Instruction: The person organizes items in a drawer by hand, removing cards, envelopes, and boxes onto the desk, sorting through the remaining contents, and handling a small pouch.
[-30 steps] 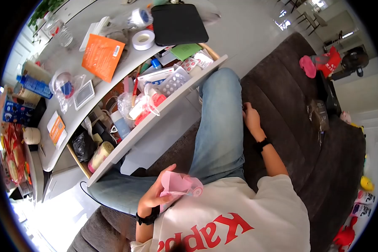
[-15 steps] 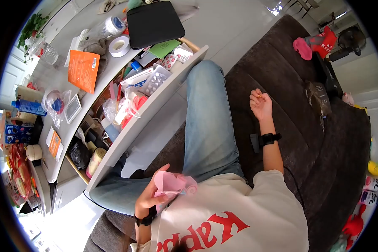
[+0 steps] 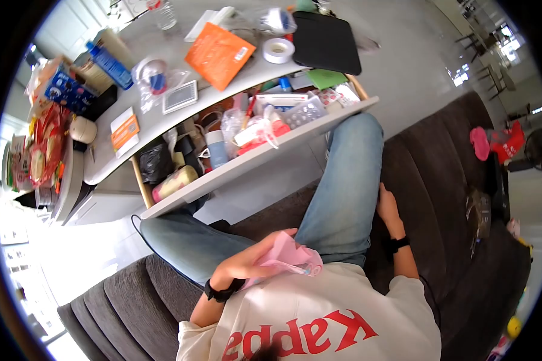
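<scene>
My left hand (image 3: 250, 260) is closed around a crumpled pink plastic bag (image 3: 287, 256) in front of my shirt, above my lap. The bag's top edge stands up loosely and its lower part lies toward my belly. On the other side, my right hand (image 3: 389, 206) is down at the outer side of my right thigh (image 3: 346, 180), over the dark sofa (image 3: 424, 180). Its fingers look curled and are partly hidden, so anything in them cannot be made out.
Before my knees a pulled-out drawer (image 3: 265, 157) holds blister packs, boxes and bags. On the desk (image 3: 162, 123) above it lie an orange packet (image 3: 220, 55), a tape roll (image 3: 278, 50), a black mat (image 3: 325, 42) and a blue bottle (image 3: 109, 65).
My right hand has dropped from an upturned pose, with a tiny yellowish thing at its fingers, to beside my thigh. My left hand still holds the pink bag. The view has turned left.
</scene>
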The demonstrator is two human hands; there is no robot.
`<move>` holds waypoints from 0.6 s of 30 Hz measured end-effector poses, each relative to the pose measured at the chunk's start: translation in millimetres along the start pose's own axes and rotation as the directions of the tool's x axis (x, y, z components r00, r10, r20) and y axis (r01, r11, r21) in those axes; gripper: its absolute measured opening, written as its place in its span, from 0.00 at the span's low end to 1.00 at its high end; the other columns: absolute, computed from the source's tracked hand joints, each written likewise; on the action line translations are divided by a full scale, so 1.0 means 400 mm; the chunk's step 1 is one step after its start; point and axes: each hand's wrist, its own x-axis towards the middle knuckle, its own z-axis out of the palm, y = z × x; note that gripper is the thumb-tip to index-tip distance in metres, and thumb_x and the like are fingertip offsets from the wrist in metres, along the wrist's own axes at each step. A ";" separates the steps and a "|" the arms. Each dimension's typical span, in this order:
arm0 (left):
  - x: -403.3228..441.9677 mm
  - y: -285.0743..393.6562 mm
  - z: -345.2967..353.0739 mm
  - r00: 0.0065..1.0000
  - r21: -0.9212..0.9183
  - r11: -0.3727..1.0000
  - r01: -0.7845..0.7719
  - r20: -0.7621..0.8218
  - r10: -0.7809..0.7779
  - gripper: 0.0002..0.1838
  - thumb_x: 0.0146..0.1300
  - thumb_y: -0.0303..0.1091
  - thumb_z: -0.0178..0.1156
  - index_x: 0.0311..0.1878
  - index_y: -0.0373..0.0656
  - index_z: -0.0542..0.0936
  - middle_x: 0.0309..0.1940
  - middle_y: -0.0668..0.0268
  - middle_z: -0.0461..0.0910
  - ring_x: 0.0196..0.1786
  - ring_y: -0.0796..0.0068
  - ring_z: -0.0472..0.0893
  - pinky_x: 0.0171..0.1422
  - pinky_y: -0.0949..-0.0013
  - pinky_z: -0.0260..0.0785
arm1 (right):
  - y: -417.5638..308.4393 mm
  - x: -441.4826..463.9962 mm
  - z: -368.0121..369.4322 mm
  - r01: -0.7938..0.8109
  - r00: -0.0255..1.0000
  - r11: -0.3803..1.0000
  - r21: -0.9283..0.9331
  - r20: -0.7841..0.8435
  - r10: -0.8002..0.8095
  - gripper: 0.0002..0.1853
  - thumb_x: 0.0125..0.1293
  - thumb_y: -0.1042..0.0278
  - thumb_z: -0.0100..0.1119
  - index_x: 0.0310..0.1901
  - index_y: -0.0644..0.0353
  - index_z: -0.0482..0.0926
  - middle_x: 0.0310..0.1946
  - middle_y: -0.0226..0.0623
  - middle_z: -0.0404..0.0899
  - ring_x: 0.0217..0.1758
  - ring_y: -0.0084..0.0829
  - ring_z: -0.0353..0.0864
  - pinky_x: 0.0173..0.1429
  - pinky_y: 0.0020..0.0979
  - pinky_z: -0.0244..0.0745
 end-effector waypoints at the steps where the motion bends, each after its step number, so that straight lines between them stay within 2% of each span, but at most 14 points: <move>1: -0.004 -0.001 -0.003 1.000 -0.022 1.000 -0.013 -0.004 0.013 0.48 0.51 0.34 0.63 0.72 0.38 0.47 0.64 0.54 0.63 0.67 0.61 0.62 0.71 0.62 0.50 | 0.011 -0.014 0.008 0.011 0.999 0.995 -0.097 -0.042 -0.015 0.15 0.59 0.76 0.56 0.48 0.67 0.70 0.24 0.55 0.76 0.30 0.53 0.77 0.33 0.46 0.71; 4: -0.023 0.003 -0.027 0.998 -0.092 0.994 -0.051 0.017 0.053 0.47 0.52 0.33 0.62 0.72 0.37 0.47 0.64 0.54 0.63 0.68 0.61 0.62 0.71 0.62 0.50 | 0.009 -0.071 0.001 0.006 0.999 0.981 -0.195 -0.034 -0.012 0.12 0.62 0.72 0.55 0.46 0.66 0.70 0.25 0.55 0.76 0.30 0.54 0.77 0.34 0.49 0.70; 7: -0.040 0.005 -0.076 0.995 -0.163 0.983 -0.087 0.040 0.095 0.47 0.52 0.34 0.62 0.72 0.37 0.47 0.64 0.55 0.63 0.67 0.61 0.62 0.70 0.62 0.50 | 0.007 -0.166 -0.018 -0.015 1.000 0.945 -0.325 0.017 0.021 0.07 0.66 0.68 0.51 0.38 0.62 0.69 0.22 0.53 0.76 0.27 0.54 0.76 0.30 0.48 0.70; 11: -0.045 0.039 -0.147 0.989 -0.199 0.979 -0.053 0.124 0.079 0.47 0.54 0.34 0.62 0.72 0.38 0.46 0.63 0.58 0.63 0.66 0.66 0.63 0.69 0.65 0.51 | 0.003 -0.298 -0.022 -0.060 0.998 0.898 -0.435 0.001 0.067 0.08 0.68 0.65 0.49 0.35 0.61 0.67 0.20 0.52 0.75 0.25 0.54 0.76 0.26 0.48 0.69; 13: -0.054 0.049 -0.176 0.980 -0.215 0.976 -0.029 0.185 0.070 0.47 0.54 0.34 0.62 0.72 0.38 0.46 0.63 0.58 0.63 0.66 0.67 0.62 0.69 0.66 0.51 | 0.018 -0.393 -0.058 -0.220 0.954 0.847 -0.483 0.074 0.290 0.12 0.68 0.66 0.48 0.48 0.62 0.71 0.26 0.54 0.77 0.29 0.55 0.76 0.32 0.49 0.70; 14: -0.058 0.048 -0.188 0.977 -0.226 0.974 -0.020 0.203 0.067 0.47 0.55 0.34 0.62 0.72 0.38 0.46 0.63 0.58 0.63 0.66 0.67 0.62 0.69 0.66 0.51 | 0.022 -0.465 -0.093 -0.324 0.927 0.812 -0.486 0.006 0.374 0.13 0.69 0.64 0.47 0.48 0.62 0.72 0.27 0.55 0.77 0.31 0.55 0.77 0.34 0.49 0.70; 15: -0.062 0.044 -0.200 0.973 -0.233 0.972 -0.015 0.221 0.067 0.46 0.55 0.35 0.62 0.72 0.38 0.46 0.63 0.58 0.63 0.66 0.67 0.62 0.69 0.66 0.51 | 0.050 -0.561 -0.126 -0.424 0.890 0.768 -0.479 -0.066 0.450 0.14 0.69 0.62 0.46 0.48 0.61 0.73 0.29 0.55 0.78 0.34 0.55 0.78 0.35 0.49 0.71; 16: -0.065 0.030 -0.213 0.967 -0.241 0.970 -0.044 0.234 0.102 0.46 0.55 0.35 0.62 0.72 0.38 0.46 0.63 0.58 0.63 0.65 0.67 0.63 0.69 0.66 0.51 | 0.174 -0.703 -0.164 -0.488 0.856 0.710 -0.508 -0.121 0.502 0.16 0.70 0.59 0.43 0.48 0.62 0.74 0.34 0.55 0.79 0.38 0.54 0.79 0.39 0.48 0.72; 17: -0.070 0.031 -0.222 0.964 -0.255 0.966 -0.043 0.242 0.107 0.46 0.56 0.35 0.61 0.73 0.38 0.46 0.63 0.58 0.63 0.65 0.67 0.63 0.69 0.66 0.51 | 0.314 -0.871 -0.229 -0.598 0.788 0.640 -0.483 -0.206 0.580 0.16 0.69 0.62 0.45 0.49 0.63 0.74 0.37 0.51 0.81 0.40 0.50 0.81 0.42 0.45 0.74; 18: -0.071 0.031 -0.227 0.963 -0.273 0.961 -0.048 0.244 0.117 0.46 0.56 0.36 0.61 0.73 0.38 0.46 0.63 0.58 0.63 0.65 0.67 0.63 0.69 0.66 0.51 | 0.188 -0.870 -0.306 -0.856 0.513 0.425 -0.293 -0.381 0.769 0.16 0.67 0.65 0.46 0.50 0.63 0.75 0.41 0.47 0.82 0.42 0.44 0.82 0.46 0.43 0.75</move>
